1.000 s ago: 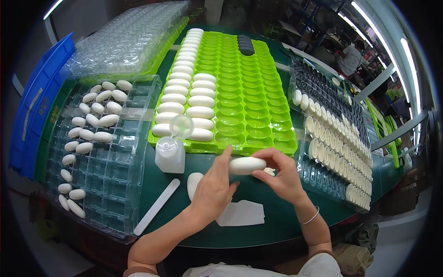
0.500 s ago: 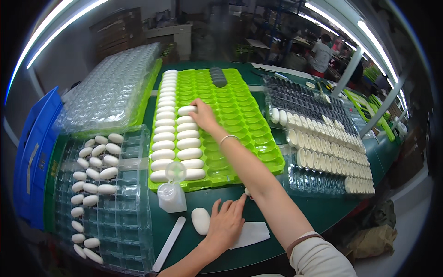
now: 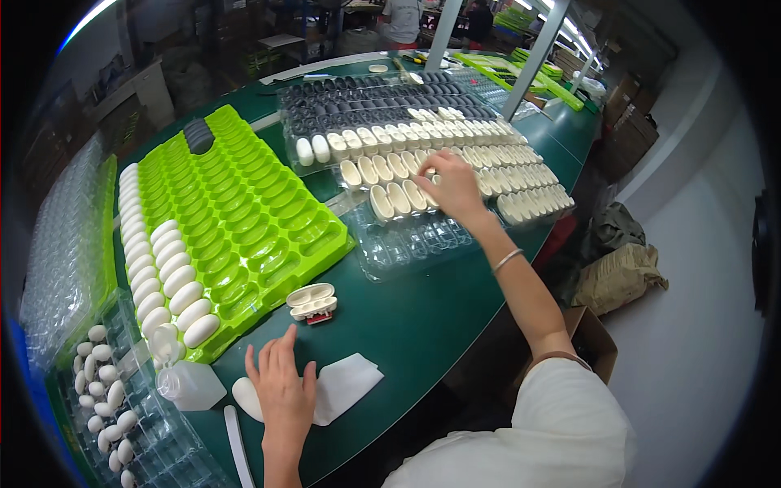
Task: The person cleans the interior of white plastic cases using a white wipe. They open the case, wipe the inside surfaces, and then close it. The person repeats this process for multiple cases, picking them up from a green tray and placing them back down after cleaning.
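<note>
Reaching out rightward, the right hand curls over cream oval shells in a clear tray (whether pinching one, I cannot tell); the left hand, fingers spread, lies between a white oval case and white sheet.

I log cream shells: oval, hollow, open side up, packed side by side in rows; a few partly covered, and I cannot tell whether any is lifted. Case: cream, standing open on the green table, two oval hollows facing me, red part at its near side. White oval: smooth, lying on the table, right edge hidden from me. White sheet: flat, angular, nearer me than the case.
</note>
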`<action>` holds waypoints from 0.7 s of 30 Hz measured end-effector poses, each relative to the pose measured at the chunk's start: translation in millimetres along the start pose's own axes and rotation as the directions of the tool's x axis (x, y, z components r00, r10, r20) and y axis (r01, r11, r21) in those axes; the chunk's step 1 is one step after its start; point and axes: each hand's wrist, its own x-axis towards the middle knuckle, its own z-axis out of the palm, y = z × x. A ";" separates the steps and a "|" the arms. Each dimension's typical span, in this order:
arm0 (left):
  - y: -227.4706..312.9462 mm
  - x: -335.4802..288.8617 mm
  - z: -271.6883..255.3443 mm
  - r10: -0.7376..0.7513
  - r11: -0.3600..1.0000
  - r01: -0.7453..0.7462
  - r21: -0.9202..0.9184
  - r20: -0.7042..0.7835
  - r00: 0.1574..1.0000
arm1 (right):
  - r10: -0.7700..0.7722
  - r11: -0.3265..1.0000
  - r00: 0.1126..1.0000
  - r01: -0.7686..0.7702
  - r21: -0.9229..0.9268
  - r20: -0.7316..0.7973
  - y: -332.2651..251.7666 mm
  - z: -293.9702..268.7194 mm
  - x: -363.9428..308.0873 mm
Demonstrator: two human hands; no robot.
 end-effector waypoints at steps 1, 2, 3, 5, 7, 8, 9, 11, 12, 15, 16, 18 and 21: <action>2.4 0.3 -0.6 0.004 1.000 -0.004 -0.010 0.003 1.000 | 0.060 0.991 0.998 -0.062 -0.117 -0.024 34.6 -20.4 -16.6; 2.8 0.4 -1.3 -0.002 1.000 0.002 -0.006 0.006 1.000 | 0.160 0.947 0.987 -0.157 -0.281 -0.010 54.6 -40.3 -33.2; 3.2 0.6 -1.4 0.003 1.000 -0.003 -0.015 0.006 1.000 | 0.240 0.891 0.971 -0.228 -0.394 -0.018 73.3 -58.2 -48.0; 4.6 2.4 -1.7 0.001 1.000 -0.001 -0.026 0.001 1.000 | 0.366 0.777 0.930 -0.322 -0.540 -0.028 95.6 -83.0 -72.9; 4.3 5.0 1.0 0.020 0.998 -0.020 -0.053 -0.002 1.000 | 0.407 0.758 0.913 -0.326 -0.566 0.018 117.8 -90.1 -90.7; 4.8 6.7 3.1 0.025 0.997 -0.026 -0.066 -0.004 1.000 | 0.423 0.749 0.905 -0.323 -0.578 0.043 123.6 -89.0 -95.3; 3.1 8.0 0.8 0.009 0.997 -0.011 -0.081 -0.027 1.000 | 0.340 0.806 0.940 -0.291 -0.515 0.000 118.1 -81.4 -93.4; 1.9 12.2 -0.1 0.034 0.988 -0.045 -0.146 -0.081 0.996 | 0.174 0.897 0.979 -0.203 -0.392 -0.108 101.8 -79.5 -85.0; -1.7 12.7 -2.3 0.034 0.985 -0.052 -0.165 -0.107 0.994 | 0.208 0.961 0.977 -0.212 -0.175 -0.040 75.2 -72.9 -77.9; -4.6 12.8 -0.7 0.004 0.927 -0.059 -0.371 -0.147 0.989 | 0.141 0.857 0.955 -0.251 0.450 0.262 -27.5 -49.1 -65.4; -6.1 12.7 3.9 -0.005 0.886 -0.071 -0.458 -0.163 0.987 | 0.028 0.745 0.926 -0.271 0.610 0.377 -53.9 -38.3 -66.7; -12.3 5.9 -4.8 -0.007 0.835 -0.139 -0.532 -0.264 0.964 | -0.217 0.388 0.746 -0.526 0.757 0.629 -117.1 -15.1 -67.3; -14.3 7.0 -2.8 -0.082 0.775 -0.154 -0.613 -0.339 0.937 | -0.445 0.317 0.582 -0.608 0.728 0.681 -166.3 6.4 -72.1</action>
